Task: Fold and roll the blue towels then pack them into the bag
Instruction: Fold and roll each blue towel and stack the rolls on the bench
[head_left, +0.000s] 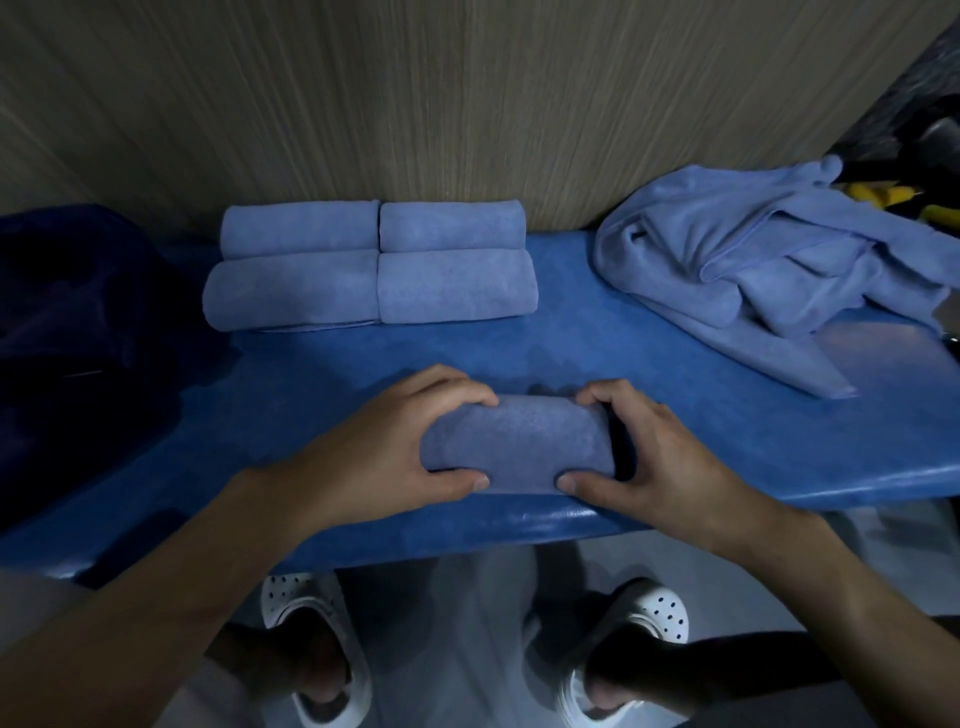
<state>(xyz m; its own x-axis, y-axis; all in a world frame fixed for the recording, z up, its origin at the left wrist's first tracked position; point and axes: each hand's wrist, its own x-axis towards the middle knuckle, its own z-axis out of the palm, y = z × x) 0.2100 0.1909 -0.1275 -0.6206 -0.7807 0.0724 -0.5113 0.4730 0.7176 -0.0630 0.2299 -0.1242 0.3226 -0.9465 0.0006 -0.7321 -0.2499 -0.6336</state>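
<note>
A rolled blue towel (519, 441) lies near the front edge of the blue padded table (701, 415). My left hand (389, 447) grips its left end, fingers over the top and thumb at the front. At its right end my right hand (654, 457) grips the same way. Several rolled blue towels (371, 265) sit in two rows against the wall at the back. A heap of unfolded blue towels (769, 260) lies at the back right. A dark blue bag (78, 332) sits at the left end of the table.
A wood-grain wall (467, 104) stands right behind the table. Something yellow and black (893, 200) shows behind the towel heap at the far right. Below the table's front edge are my feet in white perforated clogs (644, 618) on a pale floor.
</note>
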